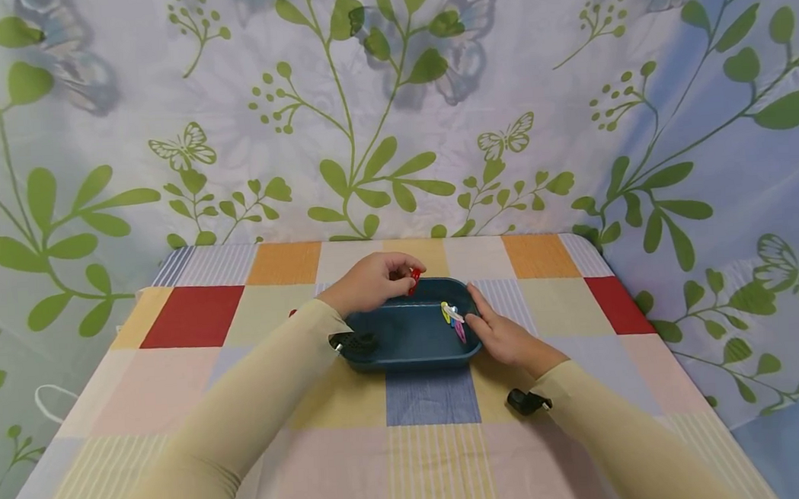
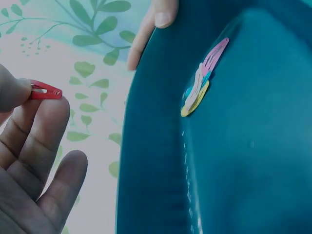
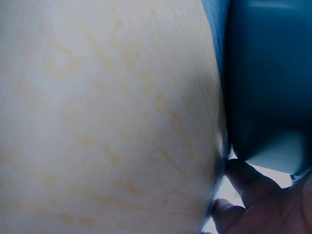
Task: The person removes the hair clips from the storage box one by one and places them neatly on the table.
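My left hand (image 1: 374, 283) is over the far left part of a dark teal tray (image 1: 406, 365). Its thumb and fingertip pinch a red snap hair clip (image 2: 46, 90), and the other fingers are spread below. At the tray's right end my right hand (image 1: 508, 340) grips the rim, thumb on the inner side and fingers along the outside. Inside the tray, close to that hand, lie a pink hair clip (image 2: 215, 56), a white hair clip (image 2: 195, 87) and a yellow hair clip (image 2: 199, 101), overlapping one another with a bit of blue between them.
A small red item (image 1: 293, 312) shows on the table just left of my left forearm. The table wears a patchwork cloth (image 1: 344, 466). Behind it hangs a leaf-print curtain (image 1: 377, 106). A white cord loop (image 1: 55, 400) sticks out at the left edge.
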Motion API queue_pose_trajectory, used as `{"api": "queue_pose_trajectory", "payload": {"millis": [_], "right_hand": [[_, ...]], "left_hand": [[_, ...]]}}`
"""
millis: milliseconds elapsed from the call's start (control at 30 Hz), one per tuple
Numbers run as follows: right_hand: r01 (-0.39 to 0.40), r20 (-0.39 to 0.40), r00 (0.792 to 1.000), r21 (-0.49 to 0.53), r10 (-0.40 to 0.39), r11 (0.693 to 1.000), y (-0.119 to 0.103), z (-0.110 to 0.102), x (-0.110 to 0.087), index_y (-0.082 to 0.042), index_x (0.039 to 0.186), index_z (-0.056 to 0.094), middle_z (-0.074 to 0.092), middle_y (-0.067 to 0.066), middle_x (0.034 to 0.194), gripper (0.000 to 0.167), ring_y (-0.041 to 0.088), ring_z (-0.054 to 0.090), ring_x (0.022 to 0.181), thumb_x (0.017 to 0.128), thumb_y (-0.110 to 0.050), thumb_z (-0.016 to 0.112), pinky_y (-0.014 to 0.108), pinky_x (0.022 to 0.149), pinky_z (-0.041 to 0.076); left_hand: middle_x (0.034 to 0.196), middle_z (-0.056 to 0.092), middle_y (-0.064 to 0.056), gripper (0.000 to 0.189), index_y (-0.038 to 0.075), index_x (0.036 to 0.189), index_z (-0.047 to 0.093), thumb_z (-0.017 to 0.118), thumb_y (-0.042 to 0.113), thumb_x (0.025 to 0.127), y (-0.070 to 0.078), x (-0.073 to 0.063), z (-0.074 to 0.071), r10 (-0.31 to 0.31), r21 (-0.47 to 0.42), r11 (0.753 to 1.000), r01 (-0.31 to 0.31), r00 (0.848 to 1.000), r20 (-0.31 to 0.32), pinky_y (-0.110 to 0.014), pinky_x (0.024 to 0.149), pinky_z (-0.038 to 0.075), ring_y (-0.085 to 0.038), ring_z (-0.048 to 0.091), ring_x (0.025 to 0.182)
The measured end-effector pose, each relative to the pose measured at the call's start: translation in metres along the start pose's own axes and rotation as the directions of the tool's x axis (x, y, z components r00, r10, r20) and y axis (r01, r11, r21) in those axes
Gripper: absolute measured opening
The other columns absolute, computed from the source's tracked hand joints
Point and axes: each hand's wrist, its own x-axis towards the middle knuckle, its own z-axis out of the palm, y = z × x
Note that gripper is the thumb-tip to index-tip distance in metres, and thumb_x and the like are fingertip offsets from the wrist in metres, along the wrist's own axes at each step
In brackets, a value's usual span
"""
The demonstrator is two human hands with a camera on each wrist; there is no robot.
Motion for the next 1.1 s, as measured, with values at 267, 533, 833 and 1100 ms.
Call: {"api": "queue_pose_trajectory", "payload": {"millis": [267,533,833,1100], "right_hand": [[0.002,0.004,1.000,-0.016,-0.002,1.000,0.000,0.000,0.001,-0.024,0.170,-0.007,0.016,0.020,0.175,0.067,0.050,0.036,0.152,0.115,-0.042,0.027,0.067,0.123,0.028],[0.012,0.001,1.000,-0.017,-0.012,1.000,0.001,-0.001,0.001,-0.023,0.170,-0.008,0.014,0.021,0.175,0.067,0.051,0.034,0.153,0.115,-0.041,0.027,0.067,0.123,0.027],[0.010,-0.002,1.000,-0.018,-0.010,1.000,0.001,0.000,0.000,-0.024,0.170,-0.008,0.012,0.020,0.176,0.067,0.050,0.033,0.154,0.116,-0.042,0.026,0.068,0.123,0.026],[0.003,0.003,1.000,-0.015,-0.003,1.000,0.000,0.001,0.002,-0.022,0.170,-0.007,0.012,0.021,0.176,0.067,0.051,0.031,0.154,0.115,-0.042,0.027,0.068,0.123,0.025]], "left_hand": [[0.103,0.076,-0.004,0.034,0.013,0.137,0.069,0.063,0.016,0.104,-0.015,-0.026,-0.028,-0.070,0.002,0.998,0.071,0.996,-0.051,-0.031,0.078,0.051,-0.017,0.066,0.088],[0.101,0.072,-0.008,0.033,0.010,0.135,0.067,0.064,0.013,0.102,-0.038,-0.054,-0.052,-0.151,-0.055,0.988,0.147,0.985,-0.087,-0.027,0.076,0.052,-0.024,0.066,0.089],[0.104,0.071,-0.007,0.026,0.010,0.127,0.067,0.066,0.016,0.102,-0.067,-0.084,-0.074,-0.257,-0.019,0.966,0.256,0.959,-0.117,-0.034,0.083,0.059,-0.032,0.071,0.102],[0.108,0.072,-0.010,0.032,0.008,0.133,0.069,0.067,0.018,0.103,-0.099,-0.112,-0.087,-0.329,0.069,0.937,0.344,0.930,-0.162,-0.030,0.080,0.055,-0.028,0.067,0.100]]}}
